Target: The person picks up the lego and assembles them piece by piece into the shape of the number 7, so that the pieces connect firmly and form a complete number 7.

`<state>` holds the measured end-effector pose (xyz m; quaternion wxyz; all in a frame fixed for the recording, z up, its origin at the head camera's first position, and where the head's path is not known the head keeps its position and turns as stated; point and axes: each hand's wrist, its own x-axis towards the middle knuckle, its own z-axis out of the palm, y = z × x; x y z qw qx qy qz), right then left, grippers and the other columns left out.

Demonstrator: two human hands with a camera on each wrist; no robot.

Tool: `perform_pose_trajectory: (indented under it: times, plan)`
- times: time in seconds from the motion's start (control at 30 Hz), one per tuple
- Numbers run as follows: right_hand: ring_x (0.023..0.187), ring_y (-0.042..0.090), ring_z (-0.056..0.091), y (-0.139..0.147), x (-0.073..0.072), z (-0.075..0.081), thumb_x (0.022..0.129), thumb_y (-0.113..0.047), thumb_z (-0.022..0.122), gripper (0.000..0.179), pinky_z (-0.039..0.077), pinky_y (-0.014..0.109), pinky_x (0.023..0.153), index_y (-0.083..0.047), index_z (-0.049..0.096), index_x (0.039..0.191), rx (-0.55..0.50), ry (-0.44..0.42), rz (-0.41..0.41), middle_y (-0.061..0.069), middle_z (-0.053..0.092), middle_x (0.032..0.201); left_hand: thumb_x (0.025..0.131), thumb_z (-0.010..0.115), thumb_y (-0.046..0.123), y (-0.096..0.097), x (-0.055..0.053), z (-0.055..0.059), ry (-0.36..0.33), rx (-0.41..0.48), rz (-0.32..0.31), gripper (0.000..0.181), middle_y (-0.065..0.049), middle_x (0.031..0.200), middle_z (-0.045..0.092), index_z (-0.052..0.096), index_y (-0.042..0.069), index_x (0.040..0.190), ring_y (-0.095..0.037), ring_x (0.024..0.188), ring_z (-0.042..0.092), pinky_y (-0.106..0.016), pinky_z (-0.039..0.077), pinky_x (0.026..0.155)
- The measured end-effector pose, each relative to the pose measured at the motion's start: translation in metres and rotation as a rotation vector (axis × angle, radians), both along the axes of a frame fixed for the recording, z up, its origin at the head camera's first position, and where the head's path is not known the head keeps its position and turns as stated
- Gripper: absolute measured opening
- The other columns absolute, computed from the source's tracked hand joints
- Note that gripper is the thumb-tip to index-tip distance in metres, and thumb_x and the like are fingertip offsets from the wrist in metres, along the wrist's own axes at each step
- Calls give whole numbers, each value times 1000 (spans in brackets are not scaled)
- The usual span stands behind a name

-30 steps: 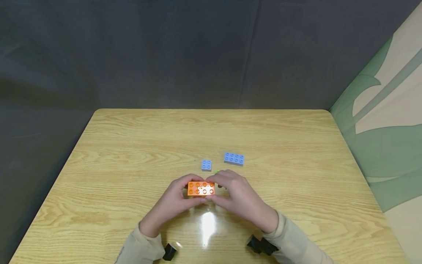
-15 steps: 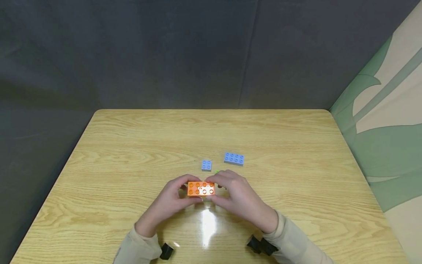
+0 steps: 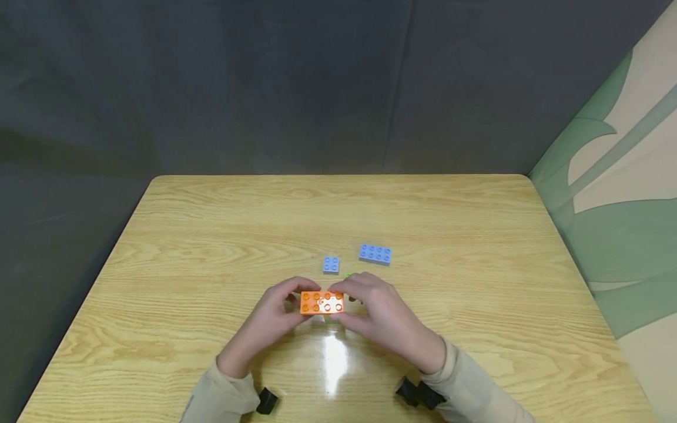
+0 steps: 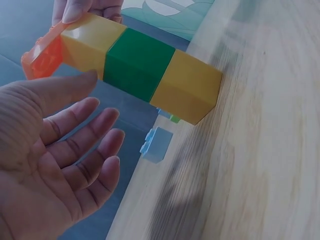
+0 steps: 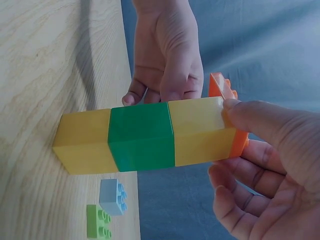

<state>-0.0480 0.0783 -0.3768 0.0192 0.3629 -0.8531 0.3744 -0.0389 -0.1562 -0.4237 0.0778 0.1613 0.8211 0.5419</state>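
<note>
An orange eight-stud brick [image 3: 321,302] tops an upright stack of a yellow block [image 5: 202,132], a green block [image 5: 141,137] and another yellow block [image 5: 82,142]; its left end overhangs. My right hand [image 3: 383,308] pinches the orange brick's right end where it meets the upper yellow block, the thumb lying over the joint. Around the left end is my left hand [image 3: 270,314], its thumb beside the upper yellow block and its fingers spread loosely apart from the stack in the left wrist view. Whether the left thumb touches is unclear.
Beyond the hands lie a small blue brick [image 3: 331,265] and a longer blue brick [image 3: 375,254] on the wooden table [image 3: 211,235]. A light green brick [image 5: 97,221], mostly hidden in the head view, lies near the right fingers. Dark cloth [image 3: 317,88] stands behind the table.
My left hand has loosened and drawn back slightly to the left, its thumb pulling away from the front of the stack. The right hand and orange brick have stayed almost still.
</note>
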Motion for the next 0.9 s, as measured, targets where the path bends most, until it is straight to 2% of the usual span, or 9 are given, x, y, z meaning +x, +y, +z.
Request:
perform_pose_trajectory:
  times: [0.2, 0.4, 0.53, 0.9]
  plan:
    - [84, 15, 58, 0, 0, 0, 80, -19, 81, 35, 49, 26, 71, -10, 69, 112, -3, 3, 2, -3, 68, 99, 82, 74, 1, 4, -4, -2, -7, -23, 27, 35, 1, 112, 67, 64, 7, 115, -19, 104, 60, -46, 48, 87]
    - [84, 14, 58, 1, 0, 0, 80, -18, 81, 37, 50, 25, 71, -9, 69, 114, 0, -5, 3, -2, 68, 99, 83, 73, 1, 7, -10, -5, -24, -47, 42, 35, 1, 109, 67, 65, 7, 116, -19, 102, 59, -46, 46, 86]
    - [84, 14, 58, 1, 0, 0, 81, -19, 80, 37, 49, 26, 72, -9, 69, 114, 1, -9, 4, -2, 68, 100, 82, 76, 5, 10, -13, -6, -31, -54, 48, 35, 3, 106, 67, 65, 9, 116, -16, 99, 60, -42, 47, 86]
    - [85, 14, 59, 1, 0, 0, 81, -20, 80, 37, 50, 26, 72, -9, 69, 115, 0, -21, 8, -1, 69, 101, 82, 77, 5, 14, -23, -10, -20, -8, -5, 39, 0, 109, 67, 64, 8, 119, -17, 99, 61, -40, 49, 87]
